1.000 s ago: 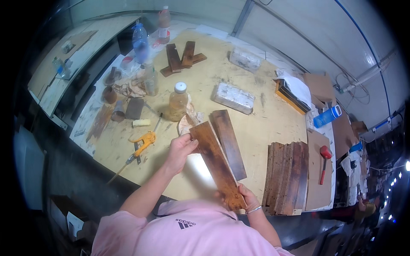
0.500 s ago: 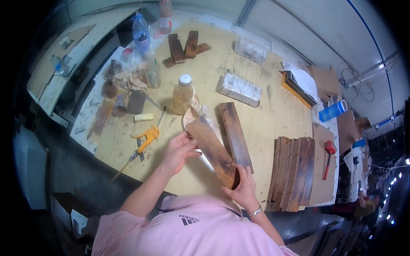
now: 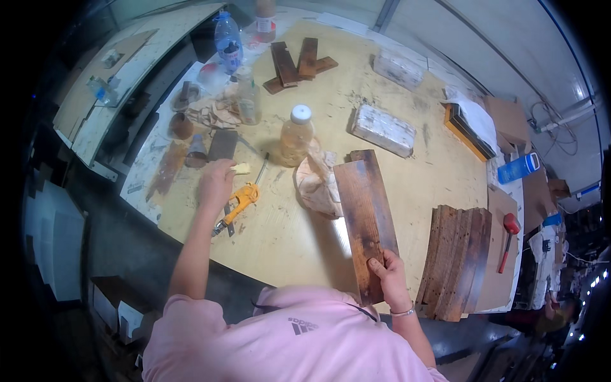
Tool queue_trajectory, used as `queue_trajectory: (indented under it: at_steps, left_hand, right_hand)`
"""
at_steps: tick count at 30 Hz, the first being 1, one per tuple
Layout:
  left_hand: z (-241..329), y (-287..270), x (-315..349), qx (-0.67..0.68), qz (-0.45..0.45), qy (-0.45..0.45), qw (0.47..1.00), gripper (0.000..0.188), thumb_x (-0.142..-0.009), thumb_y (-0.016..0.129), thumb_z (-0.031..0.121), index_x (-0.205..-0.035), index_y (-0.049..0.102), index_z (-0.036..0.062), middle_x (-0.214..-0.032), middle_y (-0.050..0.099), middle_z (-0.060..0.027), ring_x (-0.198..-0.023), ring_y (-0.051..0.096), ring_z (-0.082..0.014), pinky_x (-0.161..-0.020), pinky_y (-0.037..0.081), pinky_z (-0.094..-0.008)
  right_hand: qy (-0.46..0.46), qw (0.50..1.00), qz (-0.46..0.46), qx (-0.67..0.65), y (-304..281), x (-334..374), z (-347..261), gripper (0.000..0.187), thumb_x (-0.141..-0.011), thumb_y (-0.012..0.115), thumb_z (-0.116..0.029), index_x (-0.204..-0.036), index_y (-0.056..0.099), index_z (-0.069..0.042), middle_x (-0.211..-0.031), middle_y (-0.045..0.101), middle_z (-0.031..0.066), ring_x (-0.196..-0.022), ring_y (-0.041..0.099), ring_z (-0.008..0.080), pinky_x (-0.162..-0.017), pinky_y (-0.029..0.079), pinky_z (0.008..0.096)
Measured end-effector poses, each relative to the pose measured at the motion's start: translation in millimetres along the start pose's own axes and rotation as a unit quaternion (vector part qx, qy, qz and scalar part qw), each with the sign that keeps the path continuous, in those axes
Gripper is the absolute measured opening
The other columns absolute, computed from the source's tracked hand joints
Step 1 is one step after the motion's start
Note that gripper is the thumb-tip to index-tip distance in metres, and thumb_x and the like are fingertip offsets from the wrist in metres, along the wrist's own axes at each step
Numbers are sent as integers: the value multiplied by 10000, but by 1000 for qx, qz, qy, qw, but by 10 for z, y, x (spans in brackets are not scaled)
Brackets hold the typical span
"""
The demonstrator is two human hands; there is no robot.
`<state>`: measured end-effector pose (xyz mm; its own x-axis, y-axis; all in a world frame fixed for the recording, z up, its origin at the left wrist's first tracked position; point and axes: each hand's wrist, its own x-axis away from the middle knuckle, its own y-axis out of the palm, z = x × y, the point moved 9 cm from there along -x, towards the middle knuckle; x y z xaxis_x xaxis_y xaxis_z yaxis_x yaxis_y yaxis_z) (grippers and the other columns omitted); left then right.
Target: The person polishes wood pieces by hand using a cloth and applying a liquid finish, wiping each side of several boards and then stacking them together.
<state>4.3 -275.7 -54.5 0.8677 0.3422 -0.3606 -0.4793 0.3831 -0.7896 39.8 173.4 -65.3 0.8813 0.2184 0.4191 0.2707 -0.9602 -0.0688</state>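
My right hand (image 3: 389,280) grips a dark-stained wooden board (image 3: 360,216) near its lower end, thumb on top. A second wooden board (image 3: 380,197) lies just behind it, partly covered. My left hand (image 3: 217,183) has its fingers closed at the left end of a small pale yellow block (image 3: 240,169); the fingertips are partly hidden. Just right of that hand lies a yellow-handled air blow gun (image 3: 244,198) with a long dark nozzle. A crumpled cloth (image 3: 318,184) rests beside the held board, next to a white-capped bottle of amber liquid (image 3: 298,137).
A row of stained boards (image 3: 455,261) stands at the right, near a red mallet (image 3: 510,235). Farther back are two wrapped blocks (image 3: 383,130), a blue bottle (image 3: 518,169) and several loose wood pieces (image 3: 308,58). A dark flat block (image 3: 223,145) lies at left.
My left hand has let go of the board and moved left to the pale yellow block. The board, now in my right hand alone, stands more upright in view. The view has shifted slightly.
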Motion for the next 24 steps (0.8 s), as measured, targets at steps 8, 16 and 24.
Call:
queue_trajectory:
  at_steps: [8,16,24]
  left_hand:
    - [-226,286,-52,-73,-47,102,991,333,-746,718,36,-1075,673,61,-1085,668,-77,-1025,588,-301,-901,488,-413]
    - [1281,65,94,281,-46,50,957,358,-761,697,-57,-1105,662,37,-1021,644,-111,-960,627,-266,-851,499,-339]
    - [2411,301,166,310,-68,173,932,415,-749,717,-18,-1153,670,63,-991,600,-116,-884,626,-276,-778,510,-347]
  right_hand:
    - [17,1000,18,-3,-5,-134,85,160,-940,646,-77,-1069,662,17,-959,685,20,-841,592,73,-769,474,241]
    - [-19,995,80,-52,-19,-135,-48,161,-978,619,-164,-954,659,-10,-811,596,-39,-729,490,43,-651,406,219]
    - [-53,995,79,-43,-168,-191,-123,160,-971,622,-151,-861,626,-34,-781,573,-46,-722,478,34,-647,399,219]
